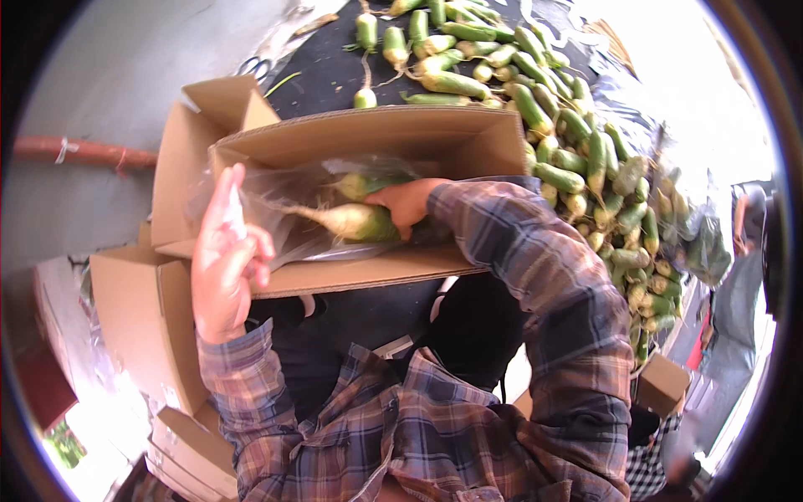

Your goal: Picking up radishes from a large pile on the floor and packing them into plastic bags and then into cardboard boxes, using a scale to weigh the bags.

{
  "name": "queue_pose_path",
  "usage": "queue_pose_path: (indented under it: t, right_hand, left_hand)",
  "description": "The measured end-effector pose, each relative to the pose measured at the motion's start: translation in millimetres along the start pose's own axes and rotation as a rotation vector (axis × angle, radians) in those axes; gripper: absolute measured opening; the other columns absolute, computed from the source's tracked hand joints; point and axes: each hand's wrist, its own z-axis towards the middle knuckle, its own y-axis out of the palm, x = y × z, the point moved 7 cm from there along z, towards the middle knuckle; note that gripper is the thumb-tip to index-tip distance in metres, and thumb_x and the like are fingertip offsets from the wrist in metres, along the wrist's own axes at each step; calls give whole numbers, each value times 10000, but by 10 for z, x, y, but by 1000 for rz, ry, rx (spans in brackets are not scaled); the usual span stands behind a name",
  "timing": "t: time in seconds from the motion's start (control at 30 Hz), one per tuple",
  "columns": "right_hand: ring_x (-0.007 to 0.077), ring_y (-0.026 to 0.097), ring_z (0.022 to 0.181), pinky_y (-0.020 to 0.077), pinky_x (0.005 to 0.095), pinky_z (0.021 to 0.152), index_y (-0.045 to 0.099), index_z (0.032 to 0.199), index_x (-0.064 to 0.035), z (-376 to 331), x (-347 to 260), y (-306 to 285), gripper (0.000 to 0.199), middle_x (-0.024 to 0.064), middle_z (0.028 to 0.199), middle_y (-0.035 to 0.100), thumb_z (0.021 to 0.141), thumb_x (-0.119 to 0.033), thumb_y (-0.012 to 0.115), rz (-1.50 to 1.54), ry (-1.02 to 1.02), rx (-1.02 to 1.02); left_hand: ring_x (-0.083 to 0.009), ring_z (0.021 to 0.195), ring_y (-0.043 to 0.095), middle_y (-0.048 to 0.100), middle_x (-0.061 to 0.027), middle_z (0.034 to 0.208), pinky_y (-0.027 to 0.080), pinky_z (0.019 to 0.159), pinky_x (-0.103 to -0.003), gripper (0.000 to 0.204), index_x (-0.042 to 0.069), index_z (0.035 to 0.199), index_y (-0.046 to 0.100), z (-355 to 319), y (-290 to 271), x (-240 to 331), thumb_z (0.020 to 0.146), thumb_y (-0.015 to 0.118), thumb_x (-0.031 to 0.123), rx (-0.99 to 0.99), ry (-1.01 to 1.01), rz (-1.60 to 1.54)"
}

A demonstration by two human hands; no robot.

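In front of me stands an open cardboard box (376,280) lined with a clear plastic bag (288,188). Two green radishes lie inside: the nearer radish (355,221) points its pale, rooted tip left, and the farther radish (355,186) is partly covered. My right hand (411,204) reaches in from the right, its fingers closed around the green end of the nearer radish; the fingertips are partly hidden. At the box's left end my left hand (224,255) is raised beside the bag's edge, with some fingers stretched out and others loosely bent.
A large heap of green radishes (577,167) spreads on dark sheeting beyond and right of the box. Further cardboard boxes (150,322) stand at the left. Scissors (253,67) lie behind the box, and an orange pipe (92,152) runs at the left. Another person (661,464) shows at lower right.
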Motion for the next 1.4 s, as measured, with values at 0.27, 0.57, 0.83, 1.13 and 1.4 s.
queue_pose_path:
  t: [0.27,0.57,0.83,1.13,1.4]
  right_hand:
    - [317,522,1150,467,441,877,458,1322,-138,1146,-385,-884,729,111,1288,524,649,-146,738,-416,339,-223]
    - [280,644,911,516,415,672,697,974,-99,-1095,-517,-210,256,112,997,670,750,-198,622,-704,125,-67]
    - [196,637,757,464,347,544,667,753,-85,-2208,-721,-295,123,45,787,663,692,-170,603,-590,-116,657]
    - [282,588,752,485,374,665,632,820,-88,-3234,648,53,75,79,778,616,747,-83,651,143,-52,1685]
    - [271,659,802,508,364,741,673,921,-65,-2749,2713,1703,165,130,851,679,791,-157,632,680,683,1283]
  left_hand:
    - [-13,596,468,255,-101,1502,352,391,-117,640,52,1443,262,69,374,-13,828,406,-49,-78,69,109]
    - [13,543,422,331,-111,1463,280,364,-110,577,46,1426,304,-115,-47,22,867,408,-50,97,124,212]
    - [28,521,366,352,-92,1459,282,399,-111,495,33,1407,338,-119,81,11,917,385,-18,63,295,309]
    - [30,474,279,417,-172,1402,242,419,-123,427,-5,1364,391,-37,-51,-53,938,394,16,213,365,329]
    - [31,453,266,435,-188,1383,213,393,-126,391,-27,1332,421,-55,-1,32,947,393,38,321,346,389]
